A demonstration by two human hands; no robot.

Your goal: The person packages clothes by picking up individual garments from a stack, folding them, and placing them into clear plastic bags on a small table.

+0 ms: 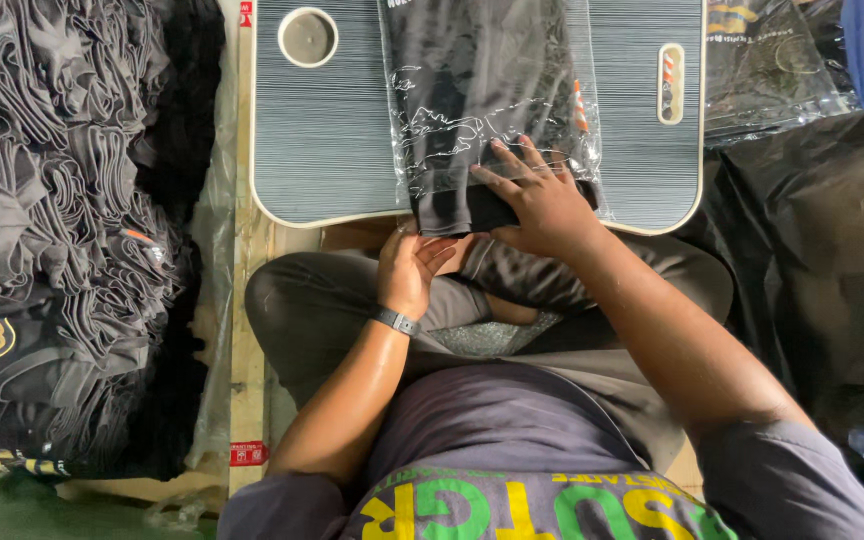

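Soft dark folded garment [472,90] in slippery clear bag [562,130]: light, limp. Right hand [542,205] flat on near end, left hand [410,270] probably pinching bag mouth.

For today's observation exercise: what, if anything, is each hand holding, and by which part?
The right hand presses flat on the near end of the bagged dark garment. The left hand touches that end's lower edge at the tray table rim; its grip cannot be told.

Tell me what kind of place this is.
Probably a garment packing spot, on the floor: a stack of folded dark shirts, bagged garments, and both hands, left hand and right hand, on a dark garment in a clear plastic bag over a lap desk.
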